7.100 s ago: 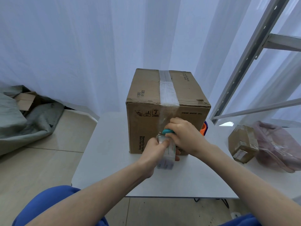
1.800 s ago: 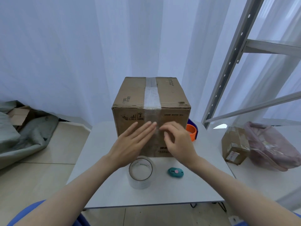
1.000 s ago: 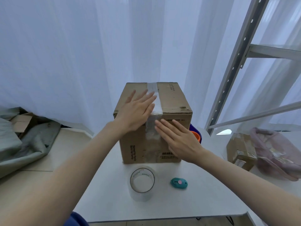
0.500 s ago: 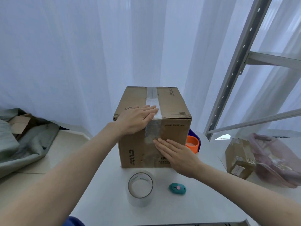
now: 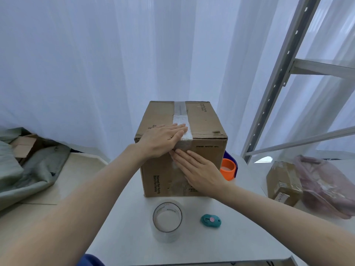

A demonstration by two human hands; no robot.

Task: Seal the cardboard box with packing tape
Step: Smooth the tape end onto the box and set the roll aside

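A: What has moved since half a second ago?

B: The right hand (image 5: 199, 172) has slid up the front face of the cardboard box (image 5: 181, 148); its fingertips now reach the left hand's thumb just under the top front edge. The left hand (image 5: 163, 140) has barely shifted. The tape roll and cutter lie where they were.

A: Head view, then. Where is the box relative to the hands?

B: It stands on the white table (image 5: 123, 233), under and behind both hands. The left hand lies flat over the box's top front edge, left of centre, fingers reaching onto the strip of clear tape (image 5: 180, 114) that runs along the middle of the lid and down over the front.

A: And the right?

B: Flat against the box's front face, palm low, fingers pointing up and to the left along the taped strip. Both hands are spread and pressing; neither grips anything.

A: What else sits near the box?

B: In front of it, toward the person, the clear tape roll (image 5: 167, 220) stands on end. The teal cutter (image 5: 211, 220) lies right of the roll. An orange roll (image 5: 228, 168) peeks out at the box's right rear corner, touching or almost touching it; I cannot tell which.
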